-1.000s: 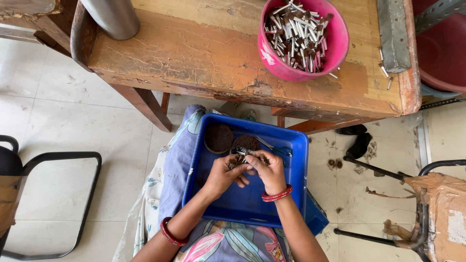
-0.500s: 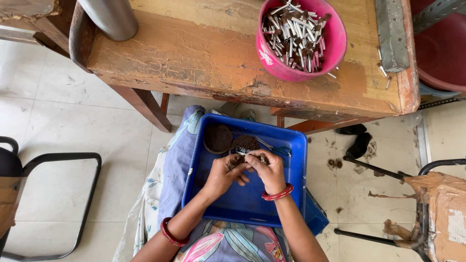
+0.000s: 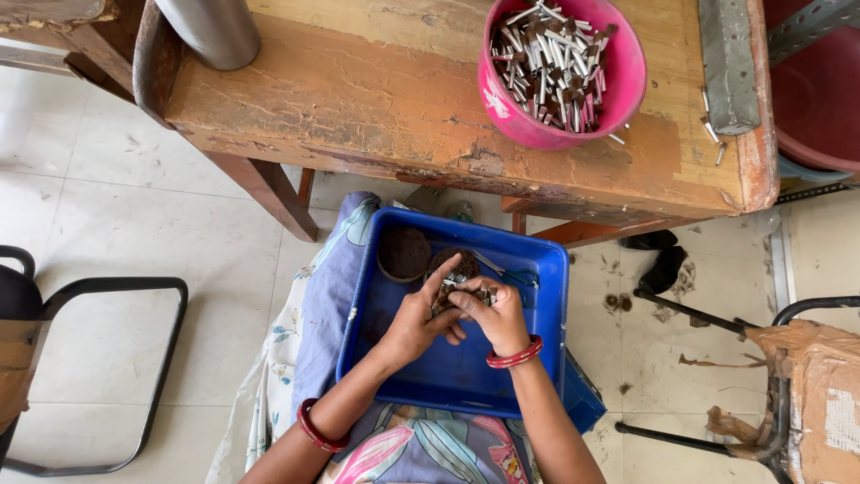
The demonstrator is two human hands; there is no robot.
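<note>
A blue plastic tray [image 3: 537, 358] rests on my lap. Over its middle, my left hand [image 3: 414, 321] and my right hand [image 3: 494, 315] meet, fingers pinched together on a small metal piece [image 3: 455, 289]. Just beyond my fingers in the tray sit a round dish of dark powder [image 3: 404, 253] and a dark heap [image 3: 465, 264]. Red bangles circle both wrists. On the wooden table [image 3: 358, 108] above the tray stands a pink bowl [image 3: 618, 99] filled with several small metal tubes [image 3: 551, 63].
A grey metal cylinder [image 3: 213, 31] stands at the table's far left. A black chair frame [image 3: 116, 358] is on the tiled floor at left, another frame with torn cardboard [image 3: 806, 376] at right. A dark red tub [image 3: 820, 90] sits at the upper right.
My hands stay together over the tray; the fingers have shifted slightly on the small piece. Nothing else has moved.
</note>
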